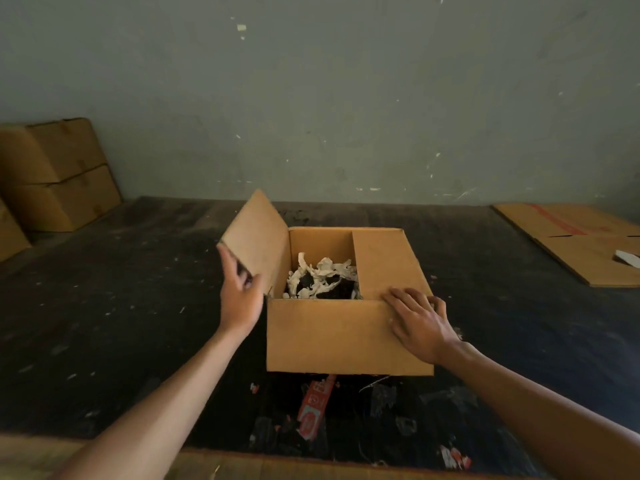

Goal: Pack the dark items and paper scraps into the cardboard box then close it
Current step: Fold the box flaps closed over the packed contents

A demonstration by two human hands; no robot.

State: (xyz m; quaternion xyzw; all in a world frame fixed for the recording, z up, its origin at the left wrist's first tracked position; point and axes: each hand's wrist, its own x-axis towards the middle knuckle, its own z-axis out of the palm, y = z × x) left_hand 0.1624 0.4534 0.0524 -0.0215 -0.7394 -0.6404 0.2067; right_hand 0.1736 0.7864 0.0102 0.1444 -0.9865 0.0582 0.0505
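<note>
A tan cardboard box (332, 337) stands on the dark table in front of me. Inside it lie white paper scraps (320, 277) over dark items (337, 289). Its right flap (384, 263) is folded down flat, and my right hand (419, 322) rests on that flap's near corner with fingers spread. The left flap (258, 239) stands raised and tilted outward. My left hand (239, 294) touches that flap's lower outer edge, fingers apart, slightly blurred. The near flap hangs down the front side.
Stacked closed cardboard boxes (59, 174) sit at the far left against the wall. A flattened carton (585, 240) lies at the far right with a small white object (628, 258) on it. Red tape scrap (313, 407) and litter lie on the table near me.
</note>
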